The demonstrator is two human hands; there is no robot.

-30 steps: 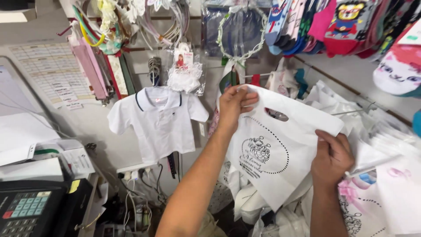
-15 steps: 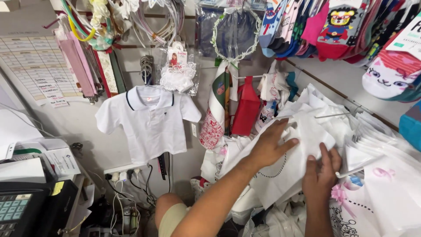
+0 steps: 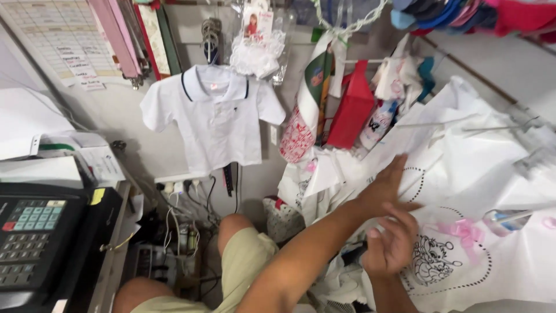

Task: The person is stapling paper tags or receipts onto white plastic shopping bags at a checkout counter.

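At lower right, the left hand (image 3: 387,186) lies flat, fingers spread, on the white printed plastic bag (image 3: 463,255); the right hand (image 3: 394,243), blurred, hovers half-curled, holding nothing.

The location is a small retail shop selling children's clothing, viewed from behind the sales counter. Merchandise is displayed on the wall: a white child-size polo shirt (image 3: 213,119) on a hanger, a packaged white frilly garment (image 3: 259,43), hanging belts (image 3: 119,37) and a red gift bag (image 3: 351,113). A cash register with keypad (image 3: 35,232) stands on the counter, and printed white carrier bags (image 3: 463,191) are stacked at the right.
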